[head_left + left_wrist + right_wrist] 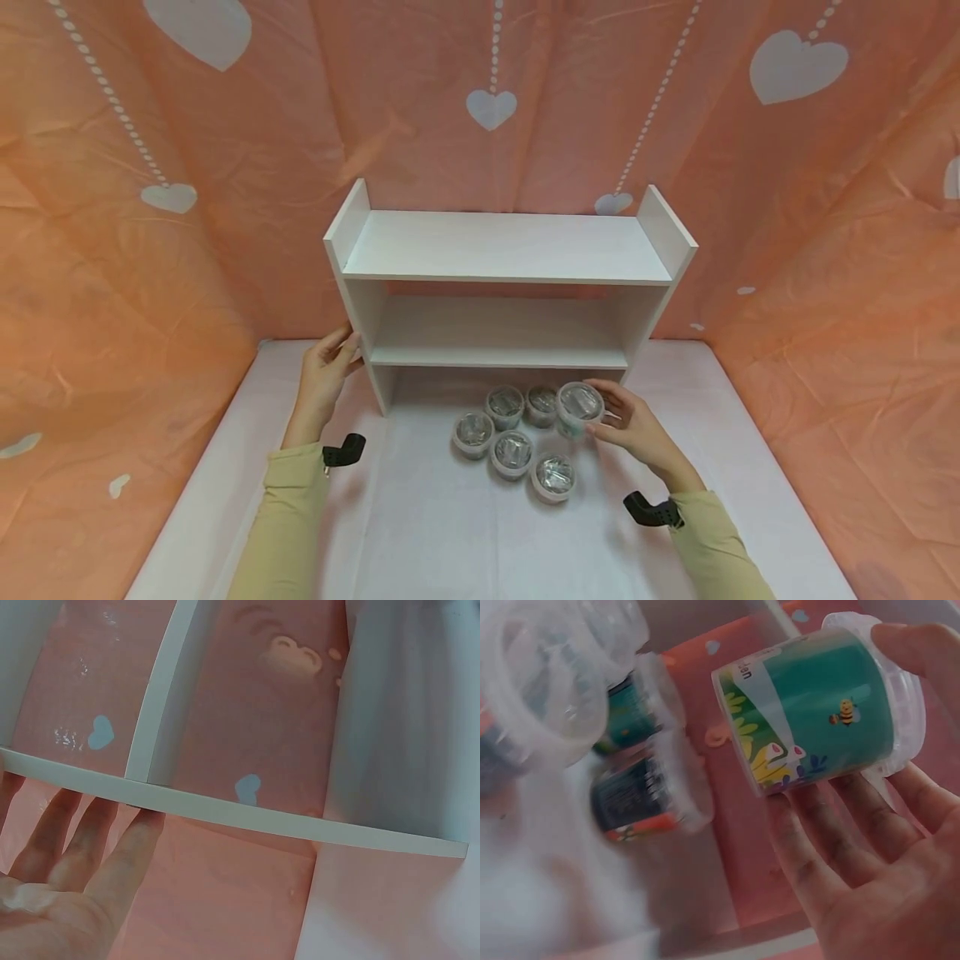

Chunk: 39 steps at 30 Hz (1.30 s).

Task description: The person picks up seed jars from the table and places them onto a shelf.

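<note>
My right hand (637, 429) grips a small lidded plastic tub (581, 402) by its side. In the right wrist view the tub (817, 709) has a green label with a bee and flowers, with the thumb at its lid and the fingers along its wall. My left hand (322, 379) touches the outer left side of a white shelf unit (498, 246). In the left wrist view its nearly straight fingers (124, 855) rest against the side panel (247, 816). Several more tubs (513, 452) stand upright in a cluster before the shelf.
The shelf unit stands at the back of a white-covered table (442, 533), with a middle board (498, 329) below its top board. Behind and beside it hangs an orange sheet (420, 100) with white hearts. Both wrists wear black mounts (652, 510).
</note>
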Motion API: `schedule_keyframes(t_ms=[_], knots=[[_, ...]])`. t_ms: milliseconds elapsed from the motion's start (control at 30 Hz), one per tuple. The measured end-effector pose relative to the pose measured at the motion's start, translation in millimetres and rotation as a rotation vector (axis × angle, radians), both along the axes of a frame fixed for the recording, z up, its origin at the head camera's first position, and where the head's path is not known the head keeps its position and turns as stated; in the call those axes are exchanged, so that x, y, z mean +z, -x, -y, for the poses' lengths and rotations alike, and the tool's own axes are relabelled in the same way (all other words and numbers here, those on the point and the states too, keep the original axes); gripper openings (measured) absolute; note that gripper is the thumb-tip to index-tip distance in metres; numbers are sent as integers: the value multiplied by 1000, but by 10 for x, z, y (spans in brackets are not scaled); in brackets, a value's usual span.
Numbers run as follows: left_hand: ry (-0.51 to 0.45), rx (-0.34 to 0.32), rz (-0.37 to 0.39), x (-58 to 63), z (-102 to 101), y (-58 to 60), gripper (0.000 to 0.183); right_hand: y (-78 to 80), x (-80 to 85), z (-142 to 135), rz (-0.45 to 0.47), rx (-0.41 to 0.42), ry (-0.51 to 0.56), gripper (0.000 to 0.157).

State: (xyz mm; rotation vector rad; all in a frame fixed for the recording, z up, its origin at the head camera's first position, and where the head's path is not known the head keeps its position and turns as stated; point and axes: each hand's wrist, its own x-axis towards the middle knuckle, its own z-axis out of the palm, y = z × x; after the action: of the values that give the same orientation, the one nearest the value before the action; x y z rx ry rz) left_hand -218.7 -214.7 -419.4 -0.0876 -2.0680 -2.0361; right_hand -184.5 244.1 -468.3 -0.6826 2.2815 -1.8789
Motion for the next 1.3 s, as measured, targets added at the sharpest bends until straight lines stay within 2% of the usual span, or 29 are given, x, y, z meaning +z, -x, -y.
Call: schedule_keyframes(t_ms=[400, 933, 1300], knots=[[1, 3, 14, 3, 1, -1, 48, 39, 312, 134, -72, 30, -44, 62], [-9, -4, 12, 0, -3, 7, 49, 99, 803, 410, -107, 115, -5, 60], [41, -12, 10, -18, 12, 0, 55, 103, 1105, 627, -153, 115, -21, 59]])
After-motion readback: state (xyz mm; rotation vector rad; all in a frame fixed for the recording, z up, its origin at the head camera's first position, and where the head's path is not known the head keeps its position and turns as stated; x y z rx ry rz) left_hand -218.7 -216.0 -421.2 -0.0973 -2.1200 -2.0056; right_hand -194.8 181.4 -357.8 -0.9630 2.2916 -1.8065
